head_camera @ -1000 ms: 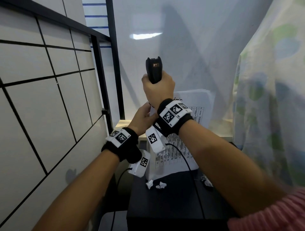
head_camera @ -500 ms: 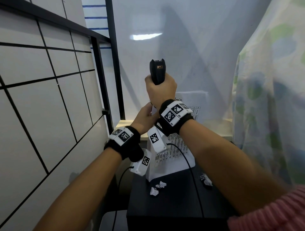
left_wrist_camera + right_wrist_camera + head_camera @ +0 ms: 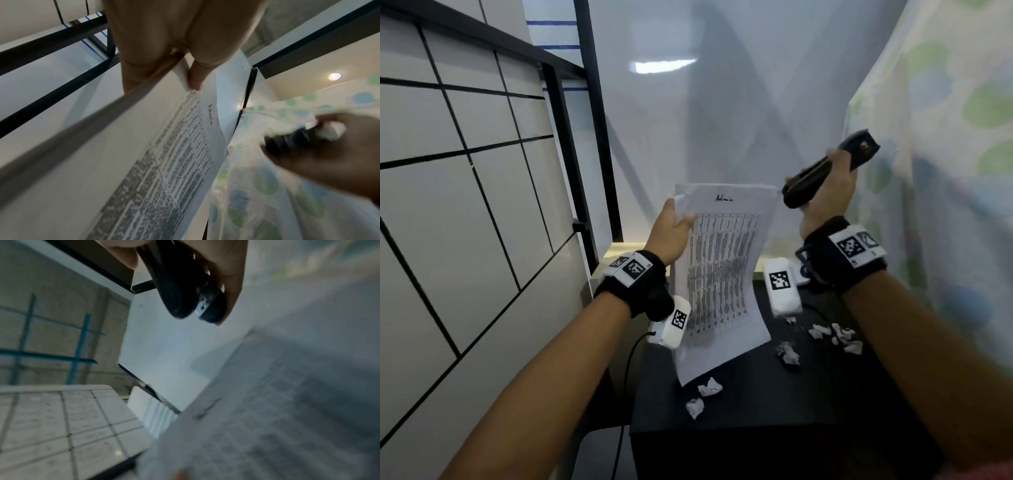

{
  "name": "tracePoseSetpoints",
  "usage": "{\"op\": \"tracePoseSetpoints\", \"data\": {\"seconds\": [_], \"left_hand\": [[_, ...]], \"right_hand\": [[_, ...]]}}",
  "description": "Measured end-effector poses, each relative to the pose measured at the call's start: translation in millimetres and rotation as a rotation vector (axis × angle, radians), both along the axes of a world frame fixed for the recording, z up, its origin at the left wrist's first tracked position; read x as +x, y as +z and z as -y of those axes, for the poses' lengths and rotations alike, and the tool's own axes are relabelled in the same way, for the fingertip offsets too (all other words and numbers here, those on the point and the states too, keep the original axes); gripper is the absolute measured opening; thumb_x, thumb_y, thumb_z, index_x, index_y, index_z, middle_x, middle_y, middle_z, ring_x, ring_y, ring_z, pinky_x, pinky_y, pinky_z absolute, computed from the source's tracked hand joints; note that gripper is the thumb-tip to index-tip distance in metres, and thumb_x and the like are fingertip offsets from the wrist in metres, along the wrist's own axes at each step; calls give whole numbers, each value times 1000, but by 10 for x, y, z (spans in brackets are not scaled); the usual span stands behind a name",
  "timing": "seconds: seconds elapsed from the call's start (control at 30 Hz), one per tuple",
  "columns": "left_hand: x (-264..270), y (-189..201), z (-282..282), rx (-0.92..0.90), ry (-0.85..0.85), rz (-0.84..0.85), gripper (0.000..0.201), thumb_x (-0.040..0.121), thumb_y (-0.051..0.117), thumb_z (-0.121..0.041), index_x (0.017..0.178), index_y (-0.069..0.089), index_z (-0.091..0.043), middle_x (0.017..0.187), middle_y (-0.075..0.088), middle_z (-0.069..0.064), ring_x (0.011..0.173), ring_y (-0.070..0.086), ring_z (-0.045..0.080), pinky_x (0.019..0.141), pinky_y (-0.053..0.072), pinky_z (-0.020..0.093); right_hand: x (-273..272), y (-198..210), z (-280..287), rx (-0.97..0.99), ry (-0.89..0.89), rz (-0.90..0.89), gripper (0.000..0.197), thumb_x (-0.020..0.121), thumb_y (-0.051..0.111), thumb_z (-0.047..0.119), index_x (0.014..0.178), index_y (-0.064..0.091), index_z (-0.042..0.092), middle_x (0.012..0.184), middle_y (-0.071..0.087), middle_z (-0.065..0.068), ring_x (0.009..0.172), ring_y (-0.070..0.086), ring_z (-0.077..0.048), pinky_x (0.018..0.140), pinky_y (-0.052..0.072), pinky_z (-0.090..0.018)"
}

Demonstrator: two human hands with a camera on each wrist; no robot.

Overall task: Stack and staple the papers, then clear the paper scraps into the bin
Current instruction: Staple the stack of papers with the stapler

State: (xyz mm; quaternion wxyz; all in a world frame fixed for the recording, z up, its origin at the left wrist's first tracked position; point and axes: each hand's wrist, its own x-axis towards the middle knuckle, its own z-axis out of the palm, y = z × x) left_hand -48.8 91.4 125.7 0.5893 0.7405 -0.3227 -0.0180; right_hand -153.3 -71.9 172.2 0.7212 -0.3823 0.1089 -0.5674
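My left hand (image 3: 671, 222) pinches the top left corner of a stack of printed papers (image 3: 722, 281), holding it upright above the black table (image 3: 756, 421). The left wrist view shows thumb and fingers (image 3: 195, 78) clamped on the stack's edge (image 3: 144, 129). My right hand (image 3: 825, 195) grips a black stapler (image 3: 828, 168), held up to the right of the stack's top right corner and apart from it. The stapler's jaw end (image 3: 189, 296) shows in the right wrist view. Several crumpled paper scraps (image 3: 709, 387) (image 3: 835, 337) lie on the table.
A tiled wall with a black frame (image 3: 571, 154) stands at the left. A patterned curtain (image 3: 945, 137) hangs close on the right. A pale ledge (image 3: 619, 250) runs behind the table. Cables hang from both wrist cameras.
My right hand has swung the stapler from the stack's top left corner out to the right. The papers now show in full, still held by my left hand.
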Motion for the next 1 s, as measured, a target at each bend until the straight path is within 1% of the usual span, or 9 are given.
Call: {"op": "tracePoseSetpoints", "data": {"seconds": [0.13,0.2,0.37,0.47,0.6,0.73,0.83,0.9,1.0], "left_hand": [[43,-6,59,-43,59,-62,50,97,43,-15,144,29,-9,147,42,14,136,40,29,115,31,46],[40,-15,79,-64,89,-62,48,97,42,-15,143,30,-9,147,42,13,136,41,29,115,31,43],[58,-29,131,-103,168,-3,44,98,41,-12,141,32,-6,144,44,14,133,42,27,107,33,31],[36,-6,155,-108,151,40,41,98,41,-10,138,33,-5,143,44,14,132,43,27,105,33,29],[28,57,178,-128,180,66,46,96,42,-10,140,31,-6,145,43,15,134,42,29,114,33,42],[6,180,147,-143,196,76,55,95,44,-14,146,26,-9,151,36,12,139,36,27,117,29,44],[-17,326,81,-178,184,78,60,93,47,-18,147,25,-10,153,33,10,141,33,25,118,28,44],[-40,439,16,-225,154,95,62,88,50,-22,145,29,-11,150,38,10,139,37,26,116,30,46],[-154,647,-63,-290,89,129,50,90,50,-13,138,38,-12,142,47,9,132,45,24,114,35,44]], "right_hand": [[-436,-627,594,-200,-170,-594,24,87,53,29,106,48,15,87,51,-1,94,53,-24,87,45,-39],[-700,-964,852,-363,-197,-944,39,90,54,32,116,49,4,96,54,-8,97,55,-24,87,44,-38],[-1264,-1596,1307,-667,-105,-1816,49,74,65,58,91,58,12,86,61,-9,83,61,-27,66,43,-28],[-1425,-1880,1460,-746,-33,-2058,67,67,73,58,109,58,8,102,63,-11,96,63,-28,65,43,-29],[-1541,-2123,1561,-766,11,-2106,105,70,74,51,147,17,8,151,30,-15,136,38,-31,109,37,-38],[-1559,-2123,1552,-764,4,-2080,106,72,71,52,148,13,7,154,25,-15,139,33,-31,113,32,-37],[-1413,-1816,1326,-861,-76,-2110,81,79,57,61,137,39,6,143,44,-15,128,48,-29,102,42,-36],[-1217,-1552,1102,-946,-148,-1903,80,76,58,64,131,44,8,137,51,-15,122,52,-29,98,44,-37],[-914,-1226,698,-865,24,-1348,89,74,67,55,144,27,17,142,45,-13,126,48,-28,104,41,-39]]}}
